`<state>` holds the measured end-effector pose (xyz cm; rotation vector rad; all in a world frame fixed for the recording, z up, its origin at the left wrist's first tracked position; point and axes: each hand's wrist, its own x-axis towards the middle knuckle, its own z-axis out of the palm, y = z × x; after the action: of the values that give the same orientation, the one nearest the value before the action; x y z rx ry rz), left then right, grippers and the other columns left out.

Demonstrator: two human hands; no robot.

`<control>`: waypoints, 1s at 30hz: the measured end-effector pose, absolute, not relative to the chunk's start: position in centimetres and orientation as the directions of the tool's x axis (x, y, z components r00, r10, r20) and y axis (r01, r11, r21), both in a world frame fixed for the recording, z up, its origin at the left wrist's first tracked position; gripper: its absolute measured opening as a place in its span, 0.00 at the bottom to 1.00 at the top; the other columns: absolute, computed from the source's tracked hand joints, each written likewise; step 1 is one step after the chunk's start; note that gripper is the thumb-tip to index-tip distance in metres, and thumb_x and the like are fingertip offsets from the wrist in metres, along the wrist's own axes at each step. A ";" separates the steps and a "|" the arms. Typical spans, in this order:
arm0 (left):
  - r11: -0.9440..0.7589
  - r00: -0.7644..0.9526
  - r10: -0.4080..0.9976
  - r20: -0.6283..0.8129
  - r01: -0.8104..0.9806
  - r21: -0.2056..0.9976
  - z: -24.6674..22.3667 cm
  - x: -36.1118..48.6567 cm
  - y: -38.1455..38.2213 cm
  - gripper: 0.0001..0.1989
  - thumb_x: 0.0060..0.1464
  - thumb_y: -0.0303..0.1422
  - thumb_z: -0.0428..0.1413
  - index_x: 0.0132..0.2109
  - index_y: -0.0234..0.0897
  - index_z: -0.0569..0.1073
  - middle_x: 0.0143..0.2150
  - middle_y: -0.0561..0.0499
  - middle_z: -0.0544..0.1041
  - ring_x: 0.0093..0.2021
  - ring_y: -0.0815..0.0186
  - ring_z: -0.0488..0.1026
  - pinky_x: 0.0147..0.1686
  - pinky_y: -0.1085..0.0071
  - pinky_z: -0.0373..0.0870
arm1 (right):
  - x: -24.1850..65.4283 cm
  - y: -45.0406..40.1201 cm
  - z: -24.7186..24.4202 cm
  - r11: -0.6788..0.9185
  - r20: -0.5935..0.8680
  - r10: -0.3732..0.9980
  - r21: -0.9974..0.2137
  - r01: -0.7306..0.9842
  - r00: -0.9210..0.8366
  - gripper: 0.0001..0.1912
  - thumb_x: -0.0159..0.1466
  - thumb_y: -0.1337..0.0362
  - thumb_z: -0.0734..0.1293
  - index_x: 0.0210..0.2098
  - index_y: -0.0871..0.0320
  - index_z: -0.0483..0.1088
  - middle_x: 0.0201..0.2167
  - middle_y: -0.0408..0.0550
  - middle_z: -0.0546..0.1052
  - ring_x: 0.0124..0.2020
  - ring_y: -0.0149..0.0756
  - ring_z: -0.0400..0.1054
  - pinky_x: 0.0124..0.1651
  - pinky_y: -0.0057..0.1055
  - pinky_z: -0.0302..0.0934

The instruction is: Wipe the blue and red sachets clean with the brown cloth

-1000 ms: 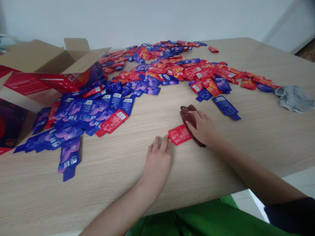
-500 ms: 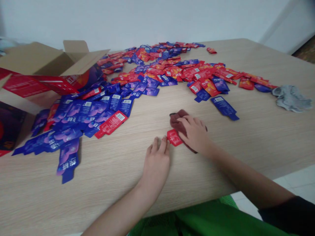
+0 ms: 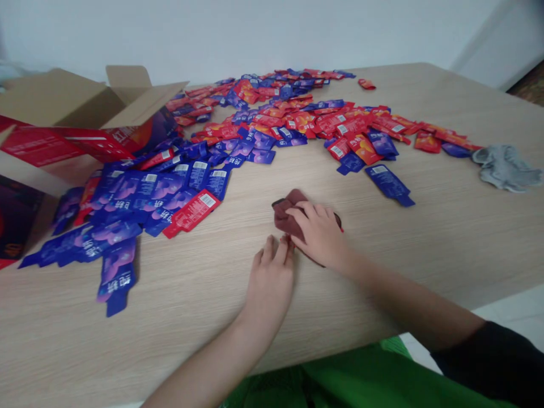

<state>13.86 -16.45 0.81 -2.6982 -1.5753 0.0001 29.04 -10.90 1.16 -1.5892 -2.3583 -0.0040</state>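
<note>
My right hand (image 3: 321, 233) presses down on a folded brown cloth (image 3: 284, 217), its fingers bent over the fabric. Beneath the cloth lies a red sachet, almost wholly covered; only a red tip (image 3: 342, 230) peeks out on the right. My left hand (image 3: 271, 277) rests on the table with its fingertips holding the sachet's left end, right beside the cloth's edge. The fingertips of both hands nearly meet there.
A heap of purple sachets (image 3: 140, 192) and a red one (image 3: 192, 214) lie left, by an open cardboard box (image 3: 85, 141). Red and purple sachets (image 3: 306, 120) spread across the back. One blue sachet (image 3: 389, 184) and a grey cloth (image 3: 505, 167) lie right.
My right hand has slid the brown cloth leftward over the red sachet, now hiding nearly all of it. My left hand has stayed in place.
</note>
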 end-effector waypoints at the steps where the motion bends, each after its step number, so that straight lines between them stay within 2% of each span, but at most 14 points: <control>1: -0.493 0.493 0.870 0.005 0.870 -0.012 0.8 13.8 -16.4 0.21 0.60 0.20 0.48 0.59 0.30 0.70 0.63 0.40 0.68 0.62 0.46 0.64 0.50 0.54 0.73 | 29.9 -10.9 0.6 0.348 0.244 0.920 -0.156 0.924 -0.305 0.23 0.62 0.58 0.64 0.56 0.55 0.65 0.55 0.55 0.69 0.49 0.52 0.62 0.47 0.44 0.54; 5: -0.504 0.504 0.863 -0.027 0.864 0.009 1.0 13.5 -16.4 0.23 0.60 0.21 0.48 0.61 0.31 0.68 0.66 0.41 0.65 0.62 0.46 0.65 0.50 0.54 0.72 | 35.0 -9.9 -0.3 0.108 0.250 0.966 -0.189 0.976 -0.058 0.21 0.65 0.57 0.60 0.56 0.57 0.65 0.54 0.55 0.70 0.47 0.52 0.64 0.47 0.44 0.55; 7: -0.503 0.503 0.864 -0.036 0.864 0.008 1.0 13.5 -16.4 0.23 0.61 0.21 0.48 0.62 0.30 0.67 0.66 0.41 0.64 0.62 0.46 0.64 0.50 0.54 0.72 | 36.5 -9.3 0.2 0.054 0.241 0.970 -0.188 0.981 -0.007 0.22 0.65 0.56 0.60 0.56 0.57 0.65 0.52 0.56 0.71 0.47 0.54 0.64 0.47 0.45 0.56; 9: -0.498 0.498 0.867 -0.032 0.867 -0.003 1.0 13.6 -16.4 0.23 0.61 0.21 0.48 0.62 0.29 0.67 0.66 0.41 0.64 0.62 0.45 0.64 0.51 0.54 0.72 | 36.0 -9.2 1.2 0.081 0.271 0.962 -0.203 0.976 -0.023 0.22 0.65 0.55 0.60 0.55 0.56 0.65 0.52 0.56 0.71 0.48 0.54 0.64 0.48 0.46 0.55; 12: -0.497 0.497 0.868 -0.002 0.868 -0.015 1.0 13.8 -16.5 0.21 0.61 0.21 0.49 0.60 0.30 0.69 0.65 0.40 0.66 0.62 0.45 0.64 0.50 0.55 0.72 | 32.6 -9.9 2.6 0.246 0.346 0.927 -0.279 0.928 -0.142 0.21 0.64 0.56 0.62 0.55 0.55 0.65 0.54 0.54 0.69 0.49 0.51 0.63 0.50 0.44 0.55; 14: -0.500 0.500 0.866 0.013 0.866 -0.010 0.9 13.8 -16.5 0.19 0.61 0.22 0.49 0.57 0.31 0.72 0.63 0.41 0.68 0.63 0.46 0.64 0.50 0.55 0.72 | 30.1 -10.7 2.7 0.368 0.328 0.905 -0.278 0.887 -0.273 0.21 0.62 0.57 0.64 0.55 0.54 0.66 0.55 0.53 0.69 0.48 0.49 0.63 0.49 0.43 0.55; 16: -0.496 0.496 0.868 0.018 0.868 -0.008 0.8 13.8 -16.5 0.18 0.61 0.22 0.49 0.55 0.31 0.74 0.62 0.41 0.70 0.63 0.46 0.64 0.51 0.56 0.72 | 28.9 -11.3 2.1 0.414 0.273 0.896 -0.234 0.879 -0.350 0.22 0.62 0.57 0.65 0.54 0.53 0.66 0.54 0.53 0.70 0.48 0.50 0.63 0.48 0.44 0.54; 19: -0.498 0.498 0.867 0.016 0.867 -0.010 0.8 13.6 -16.5 0.21 0.60 0.20 0.48 0.59 0.31 0.71 0.64 0.41 0.67 0.62 0.46 0.65 0.50 0.54 0.72 | 30.4 -11.2 0.7 0.342 0.245 0.925 -0.200 0.918 -0.291 0.23 0.63 0.56 0.64 0.55 0.55 0.66 0.54 0.55 0.70 0.48 0.52 0.63 0.48 0.45 0.54; 25: -0.506 0.506 0.863 0.008 0.863 0.006 0.8 13.5 -16.5 0.23 0.59 0.19 0.49 0.60 0.30 0.69 0.65 0.41 0.65 0.62 0.45 0.65 0.50 0.54 0.73 | 35.5 -9.4 0.6 0.116 0.260 0.965 -0.274 0.955 -0.043 0.20 0.63 0.57 0.62 0.53 0.55 0.66 0.51 0.54 0.72 0.47 0.52 0.65 0.48 0.46 0.56; 27: -0.503 0.503 0.864 0.013 0.865 0.000 0.7 13.7 -16.5 0.22 0.59 0.19 0.49 0.60 0.29 0.69 0.65 0.40 0.65 0.62 0.45 0.65 0.50 0.54 0.73 | 34.7 -9.4 1.6 0.150 0.305 0.951 -0.291 0.945 -0.057 0.19 0.63 0.57 0.63 0.52 0.54 0.67 0.51 0.53 0.73 0.47 0.51 0.65 0.48 0.46 0.56; 30: -0.498 0.498 0.867 0.018 0.867 -0.019 0.7 13.8 -16.4 0.21 0.60 0.20 0.49 0.60 0.29 0.70 0.64 0.40 0.67 0.62 0.45 0.65 0.50 0.55 0.73 | 31.6 -10.2 2.6 0.314 0.365 0.911 -0.316 0.895 -0.191 0.21 0.61 0.58 0.65 0.53 0.54 0.66 0.54 0.52 0.71 0.49 0.49 0.64 0.49 0.43 0.55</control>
<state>13.81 -16.44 0.67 -2.6968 -1.5617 -0.0099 31.56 -10.21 2.65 -1.5952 -2.1016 0.0441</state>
